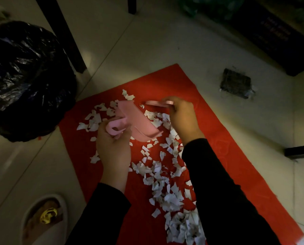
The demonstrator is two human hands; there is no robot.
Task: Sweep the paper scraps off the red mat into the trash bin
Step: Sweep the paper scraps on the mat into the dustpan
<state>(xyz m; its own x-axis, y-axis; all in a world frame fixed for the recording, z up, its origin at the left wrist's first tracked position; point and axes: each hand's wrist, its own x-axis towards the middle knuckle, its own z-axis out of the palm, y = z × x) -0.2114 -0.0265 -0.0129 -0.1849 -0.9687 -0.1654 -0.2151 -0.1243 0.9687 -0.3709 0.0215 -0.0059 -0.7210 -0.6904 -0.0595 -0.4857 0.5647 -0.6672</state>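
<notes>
The paper scraps [158,174] lay strewn over the red mat [218,138], thickest toward the person, their band running from far-left to near-right. The left hand [114,145] gripped a pink dustpan [138,121] by its handle, just above the far scraps. The right hand [181,117], nearer the band, was closed on a pink brush [158,103]. The trash bin [24,76] stood off the mat, to the left.

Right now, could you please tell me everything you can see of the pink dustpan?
The pink dustpan looks like smooth plastic, with a flat tray and a looped handle. The left hand holds it by the handle, tilted above the red mat, among the white paper scraps. No scraps are visible in its tray.
</notes>
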